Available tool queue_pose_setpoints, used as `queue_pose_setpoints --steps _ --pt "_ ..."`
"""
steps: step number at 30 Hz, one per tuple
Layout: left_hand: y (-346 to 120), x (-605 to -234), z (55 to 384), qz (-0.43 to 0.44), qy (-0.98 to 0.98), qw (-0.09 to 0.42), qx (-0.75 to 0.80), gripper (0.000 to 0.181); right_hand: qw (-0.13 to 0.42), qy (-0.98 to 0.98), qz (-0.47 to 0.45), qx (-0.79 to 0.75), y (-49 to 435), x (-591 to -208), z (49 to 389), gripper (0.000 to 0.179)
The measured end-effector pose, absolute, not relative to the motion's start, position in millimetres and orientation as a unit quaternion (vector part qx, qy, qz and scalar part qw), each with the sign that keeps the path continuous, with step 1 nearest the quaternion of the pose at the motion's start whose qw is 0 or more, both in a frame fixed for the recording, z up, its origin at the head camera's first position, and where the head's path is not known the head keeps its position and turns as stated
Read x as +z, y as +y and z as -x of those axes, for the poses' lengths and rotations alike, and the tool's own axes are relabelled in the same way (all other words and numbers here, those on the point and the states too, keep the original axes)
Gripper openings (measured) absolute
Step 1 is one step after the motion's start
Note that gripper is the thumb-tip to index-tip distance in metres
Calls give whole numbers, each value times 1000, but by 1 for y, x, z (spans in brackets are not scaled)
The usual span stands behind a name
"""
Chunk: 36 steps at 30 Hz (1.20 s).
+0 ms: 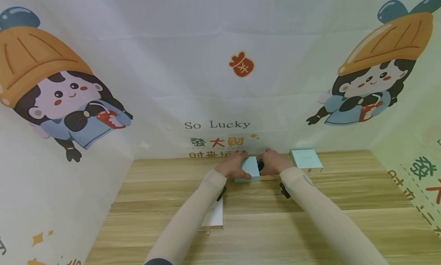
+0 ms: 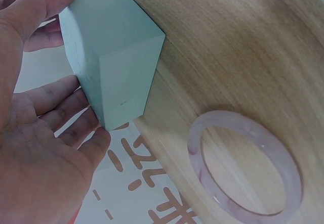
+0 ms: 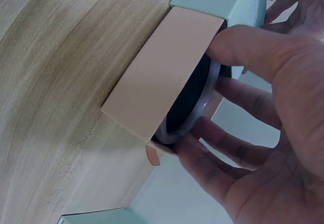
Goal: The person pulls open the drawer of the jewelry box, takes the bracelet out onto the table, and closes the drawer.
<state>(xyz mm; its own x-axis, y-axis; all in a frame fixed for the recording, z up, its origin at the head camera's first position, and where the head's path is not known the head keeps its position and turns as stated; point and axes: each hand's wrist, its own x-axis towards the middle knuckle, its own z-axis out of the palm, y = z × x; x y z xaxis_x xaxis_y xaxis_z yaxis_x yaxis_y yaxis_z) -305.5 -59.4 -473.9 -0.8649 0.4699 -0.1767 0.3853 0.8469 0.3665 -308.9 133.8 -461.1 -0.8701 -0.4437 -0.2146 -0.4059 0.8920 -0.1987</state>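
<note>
Left hand point(image 1: 234, 166): bent round the mint box cover point(image 1: 250, 167), thumb on its near side, fingers on its far side.
Right hand point(image 1: 275, 163): thumb and fingers bent over the opening of the pink tray point(image 3: 152, 77); cannot tell whether they pinch its bangle or only touch.
Tray bangle point(image 3: 203, 104): under the right fingers, against the dark lining, the tray partly out of the cover between the hands.
Bangle handling: probably light, hard, smooth and slippery, liable to crack if dropped; best lifted by opposite points of its rim.
Box handling: likely light, fairly stiff card that could dent; best held across the cover's sides, without squeezing.
Ribbon tab point(image 3: 153, 154): at the tray's end by the right hand; looks soft, suited to gentle pulling.
Loose bangle point(image 2: 292, 183): flat near the left hand, apart from the cover.
Other boxes: a mint box point(image 1: 306, 159) right of the right hand; a pale box point(image 1: 213, 213) partly under the left forearm.
Table point(image 1: 268, 226): wood-grained, beneath both hands.
Room: printed cloth point(image 1: 220, 77) beyond the hands and at both sides.
</note>
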Motion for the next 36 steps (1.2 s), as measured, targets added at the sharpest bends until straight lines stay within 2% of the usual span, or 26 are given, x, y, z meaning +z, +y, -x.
queue_pose_setpoints --steps 7,14,23,36 --pt "-60 -475 303 -215 954 133 161 82 131 964 217 -86 135 -465 311 56" --pt "-58 -476 302 -215 953 132 168 81 100 966 215 -101 140 -470 310 53" --pt "-56 -478 304 -220 950 130 179 81 86 967 201 -129 146 -472 308 52" --pt "-59 -481 308 -219 955 123 158 84 10 954 231 -190 159 -470 289 51"
